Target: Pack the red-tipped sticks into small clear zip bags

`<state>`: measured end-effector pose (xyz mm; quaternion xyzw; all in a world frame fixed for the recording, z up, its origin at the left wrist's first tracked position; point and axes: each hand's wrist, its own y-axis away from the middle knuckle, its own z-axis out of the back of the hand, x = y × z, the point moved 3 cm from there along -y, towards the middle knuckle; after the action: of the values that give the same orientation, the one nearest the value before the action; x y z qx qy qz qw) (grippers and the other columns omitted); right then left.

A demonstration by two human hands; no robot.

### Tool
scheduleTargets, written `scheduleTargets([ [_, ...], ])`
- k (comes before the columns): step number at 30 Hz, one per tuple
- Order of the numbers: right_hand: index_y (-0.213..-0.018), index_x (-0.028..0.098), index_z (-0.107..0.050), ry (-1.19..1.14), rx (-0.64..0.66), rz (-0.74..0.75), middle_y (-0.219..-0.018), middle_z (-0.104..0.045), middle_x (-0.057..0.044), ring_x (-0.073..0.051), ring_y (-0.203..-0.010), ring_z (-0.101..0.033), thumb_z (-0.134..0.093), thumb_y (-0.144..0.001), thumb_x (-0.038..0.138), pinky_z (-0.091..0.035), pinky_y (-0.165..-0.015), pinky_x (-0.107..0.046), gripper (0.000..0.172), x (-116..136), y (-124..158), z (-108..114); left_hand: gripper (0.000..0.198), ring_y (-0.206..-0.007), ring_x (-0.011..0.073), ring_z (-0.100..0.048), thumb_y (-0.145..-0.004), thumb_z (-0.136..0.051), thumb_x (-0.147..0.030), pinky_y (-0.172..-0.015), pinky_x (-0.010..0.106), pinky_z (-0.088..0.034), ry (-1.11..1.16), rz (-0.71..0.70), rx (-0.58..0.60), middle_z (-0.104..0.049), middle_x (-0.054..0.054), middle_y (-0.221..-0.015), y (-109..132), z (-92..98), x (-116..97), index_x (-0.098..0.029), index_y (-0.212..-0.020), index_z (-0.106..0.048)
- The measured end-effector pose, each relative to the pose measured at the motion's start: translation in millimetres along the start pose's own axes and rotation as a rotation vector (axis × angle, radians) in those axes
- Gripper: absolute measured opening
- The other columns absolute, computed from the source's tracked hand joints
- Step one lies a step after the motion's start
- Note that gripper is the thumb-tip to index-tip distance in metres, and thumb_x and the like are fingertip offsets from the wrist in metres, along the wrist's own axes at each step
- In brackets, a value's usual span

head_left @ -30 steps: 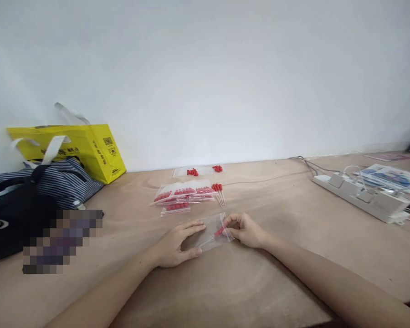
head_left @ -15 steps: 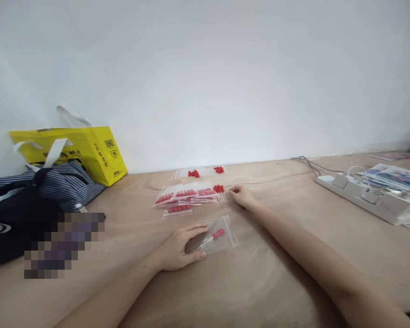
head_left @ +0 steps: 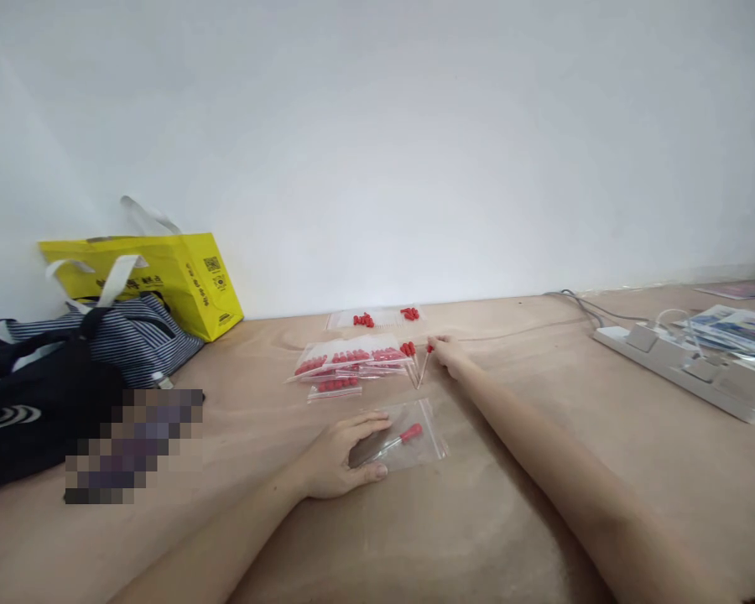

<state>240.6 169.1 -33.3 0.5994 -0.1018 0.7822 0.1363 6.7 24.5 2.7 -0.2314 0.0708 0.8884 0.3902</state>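
Note:
My left hand [head_left: 343, 457] lies on the table with thumb and fingers spread, touching the edge of a clear zip bag [head_left: 437, 428]. A glass dropper with a red rubber bulb [head_left: 411, 432] is on or in that bag; I cannot tell which. Farther back, my right hand [head_left: 451, 356] pinches the red bulb of another dropper [head_left: 424, 367], which slants with its tip toward the table. Just left of it lie a few more red-bulbed droppers [head_left: 408, 351]. Beside them is a stack of zip bags [head_left: 349, 356] holding several droppers, with a smaller-looking bag edge in front.
Near the wall, a clear bag [head_left: 383, 316] holds small red pieces. At left are a yellow shopping bag [head_left: 217, 294], a striped bag [head_left: 142, 331] and a black bag [head_left: 44, 411]. To the right are a power strip [head_left: 679, 373] with plugs and printed sheets [head_left: 736, 327].
My right hand has taken hold of one dropper by its bulb and drawn it slightly right, apart from the others. My left hand stays on the zip bag. The view has shifted slightly.

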Motion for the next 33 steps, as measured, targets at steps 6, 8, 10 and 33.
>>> scheduleTargets([
  [6,-0.061,0.019,-0.042,-0.324,-0.022,0.014,-0.054,-0.051,0.002,-0.007,-0.040,-0.043,-0.045,-0.075,0.035,-0.033,-0.037,-0.019,0.022,-18,47,46,0.057,-0.122,0.0250,-0.035,-0.076,-0.054,-0.045,-0.100,0.042,-0.030,-0.029,0.024,-0.004,-0.039,0.005,-0.134,0,-0.5,1,-0.024,-0.127,-0.038],
  [8,-0.063,0.019,-0.042,-0.391,-0.015,0.018,-0.055,-0.051,0.003,-0.007,-0.040,-0.045,-0.048,-0.074,0.039,-0.034,-0.037,-0.019,0.023,-24,66,54,0.058,-0.122,0.0253,-0.035,-0.076,-0.054,-0.045,-0.100,0.042,-0.030,-0.034,0.038,-0.001,-0.038,0.005,-0.134,0,-1.1,3,-0.024,-0.127,-0.037],
  [10,-0.065,0.019,-0.043,-0.494,0.010,0.020,-0.057,-0.053,0.003,-0.007,-0.040,-0.045,-0.054,-0.070,0.042,-0.035,-0.037,-0.019,0.026,-27,82,57,0.059,-0.122,0.0254,-0.035,-0.076,-0.054,-0.045,-0.100,0.042,-0.030,-0.041,0.056,0.004,-0.038,0.006,-0.135,0,-1.4,4,-0.023,-0.127,-0.037],
  [33,-0.064,0.016,-0.060,-0.003,0.635,0.178,-0.042,-0.046,0.007,-0.004,-0.034,-0.035,-0.068,-0.058,0.036,-0.026,-0.033,-0.017,0.023,-8,138,21,0.054,-0.120,0.0250,-0.038,-0.075,-0.055,-0.043,-0.099,0.040,-0.031,-0.027,-0.009,-0.032,-0.043,0.007,-0.131,-2,-1.1,2,-0.021,-0.123,-0.043],
])
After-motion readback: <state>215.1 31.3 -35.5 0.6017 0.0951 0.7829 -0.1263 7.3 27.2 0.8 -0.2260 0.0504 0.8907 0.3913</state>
